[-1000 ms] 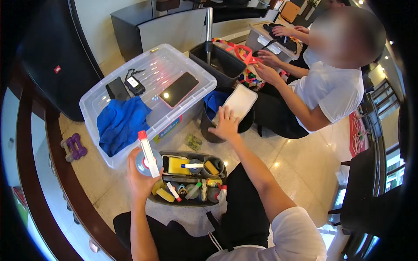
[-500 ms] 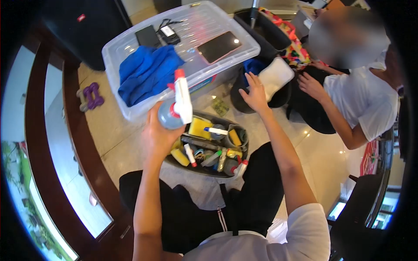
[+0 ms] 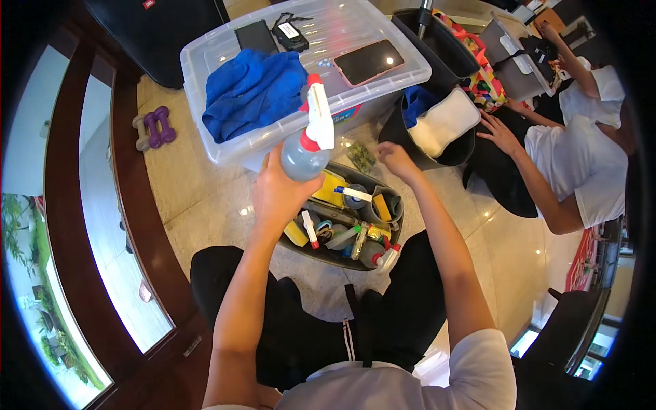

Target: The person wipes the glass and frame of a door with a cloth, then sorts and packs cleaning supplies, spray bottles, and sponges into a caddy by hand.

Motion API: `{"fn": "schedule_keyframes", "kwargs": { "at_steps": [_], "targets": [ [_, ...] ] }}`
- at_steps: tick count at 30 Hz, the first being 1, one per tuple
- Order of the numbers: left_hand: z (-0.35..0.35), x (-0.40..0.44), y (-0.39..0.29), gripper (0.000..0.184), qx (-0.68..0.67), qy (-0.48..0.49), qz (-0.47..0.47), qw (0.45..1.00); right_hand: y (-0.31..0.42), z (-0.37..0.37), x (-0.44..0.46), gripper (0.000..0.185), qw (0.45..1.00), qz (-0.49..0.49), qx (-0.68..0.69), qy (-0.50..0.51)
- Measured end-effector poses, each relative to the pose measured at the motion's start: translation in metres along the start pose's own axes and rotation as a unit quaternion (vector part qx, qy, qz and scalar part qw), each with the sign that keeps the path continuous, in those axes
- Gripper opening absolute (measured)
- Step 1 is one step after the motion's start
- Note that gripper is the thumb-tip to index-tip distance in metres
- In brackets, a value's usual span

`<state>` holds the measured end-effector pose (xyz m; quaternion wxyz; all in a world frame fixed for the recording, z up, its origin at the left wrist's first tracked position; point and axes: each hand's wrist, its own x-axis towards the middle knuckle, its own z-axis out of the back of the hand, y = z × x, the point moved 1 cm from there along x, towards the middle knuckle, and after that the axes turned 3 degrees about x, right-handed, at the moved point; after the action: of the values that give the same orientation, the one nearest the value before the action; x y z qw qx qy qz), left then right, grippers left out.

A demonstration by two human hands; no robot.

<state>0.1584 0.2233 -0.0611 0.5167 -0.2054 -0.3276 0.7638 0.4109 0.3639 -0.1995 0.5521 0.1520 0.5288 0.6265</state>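
Observation:
My left hand (image 3: 281, 195) is closed around a spray bottle (image 3: 305, 158) with a clear bluish body, a red collar and a white and red trigger head. It holds the bottle upright above the left part of a grey cleaning caddy (image 3: 328, 258). My right hand (image 3: 398, 162) hovers past the caddy's far side, its fingers curled in and no object showing in them. Near those fingers a small clear packet with green contents (image 3: 360, 157) lies on the floor. Inside the caddy are yellow sponges (image 3: 329, 189), a white and blue spray head (image 3: 353, 194) and another spray bottle (image 3: 374, 254).
A clear lidded storage box (image 3: 219, 152) carries a blue cloth (image 3: 249, 92), a phone (image 3: 369, 63) and small black items. To the right stands a dark bucket (image 3: 437, 158) with a white pad (image 3: 444, 123). Two people sit beyond it. Dumbbells (image 3: 159, 128) lie at left.
My right hand has drawn back left from the bucket and its fingers have curled. My left hand still holds the spray bottle. The view has shifted, bringing a second person into sight.

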Motion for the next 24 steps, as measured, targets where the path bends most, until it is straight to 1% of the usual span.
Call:
{"fn": "schedule_keyframes", "kwargs": {
  "at_steps": [1, 2, 3, 4, 5, 7, 9, 11, 12, 13, 14, 17, 18, 19, 20, 22, 23, 24],
  "targets": [
    [0.001, 0.001, 0.003, 0.074, -0.013, -0.012, 0.003, 1.0, -0.02, -0.005, 0.016, 0.035, 0.999, -0.008, -0.033, 0.034],
    [0.002, 0.001, 0.006, 0.075, -0.026, -0.023, 0.006, 0.999, -0.045, -0.012, 0.035, 0.035, 0.999, -0.005, -0.031, 0.03],
    [0.004, 0.0, 0.007, 0.075, -0.026, -0.024, 0.003, 0.999, -0.07, -0.02, 0.055, 0.034, 0.997, -0.031, -0.068, 0.035],
    [0.006, -0.001, 0.009, 0.076, -0.053, -0.024, 0.008, 0.998, -0.081, -0.023, 0.068, 0.033, 0.992, -0.055, -0.104, 0.04],
    [0.008, -0.001, 0.011, 0.077, -0.079, -0.023, 0.012, 0.997, -0.079, -0.025, 0.072, 0.033, 0.993, -0.051, -0.102, 0.037],
    [0.009, -0.003, 0.017, 0.077, -0.06, -0.031, 0.016, 0.998, -0.071, -0.04, 0.065, 0.043, 0.962, -0.067, -0.245, 0.102],
    [0.012, -0.005, 0.023, 0.077, -0.064, -0.029, 0.029, 0.997, -0.058, -0.058, 0.06, 0.045, 0.942, -0.145, -0.295, 0.07],
    [0.015, -0.007, 0.025, 0.076, -0.059, -0.023, 0.045, 0.997, -0.069, -0.061, 0.064, 0.044, 0.959, -0.172, -0.226, 0.004],
    [0.016, -0.006, 0.026, 0.075, -0.074, -0.031, 0.037, 0.996, -0.124, -0.058, 0.097, 0.042, 0.982, -0.142, -0.117, 0.052],
    [0.016, -0.004, 0.025, 0.074, -0.092, -0.04, 0.025, 0.995, -0.158, -0.055, 0.119, 0.042, 0.981, -0.145, -0.119, 0.051],
    [0.018, -0.004, 0.021, 0.072, -0.115, -0.041, 0.029, 0.992, -0.181, -0.048, 0.136, 0.033, 0.97, -0.037, -0.222, 0.097],
    [0.016, -0.002, 0.016, 0.072, -0.114, -0.047, 0.013, 0.992, -0.116, -0.035, 0.098, 0.028, 0.899, 0.046, -0.405, 0.162],
    [0.017, -0.002, 0.011, 0.074, -0.107, -0.042, 0.014, 0.993, -0.103, -0.036, 0.089, 0.029, 0.962, -0.073, -0.243, 0.105],
    [0.017, -0.001, 0.009, 0.074, -0.107, -0.04, 0.008, 0.993, -0.097, -0.041, 0.084, 0.031, 0.979, -0.185, -0.067, 0.043],
    [0.016, -0.001, 0.007, 0.075, -0.104, -0.035, 0.01, 0.994, -0.096, -0.05, 0.087, 0.031, 0.98, -0.183, -0.064, 0.037],
    [0.014, -0.001, 0.006, 0.077, -0.094, -0.028, 0.01, 0.995, -0.1, -0.065, 0.093, 0.027, 0.98, -0.191, 0.06, 0.019],
    [0.011, -0.003, 0.008, 0.077, -0.097, -0.025, 0.001, 0.995, -0.083, -0.066, 0.082, 0.024, 0.991, -0.131, 0.004, 0.011],
    [0.009, -0.004, 0.011, 0.077, -0.107, -0.027, 0.005, 0.994, -0.088, -0.071, 0.091, 0.031, 0.985, -0.17, -0.018, 0.004]
  ]
}}
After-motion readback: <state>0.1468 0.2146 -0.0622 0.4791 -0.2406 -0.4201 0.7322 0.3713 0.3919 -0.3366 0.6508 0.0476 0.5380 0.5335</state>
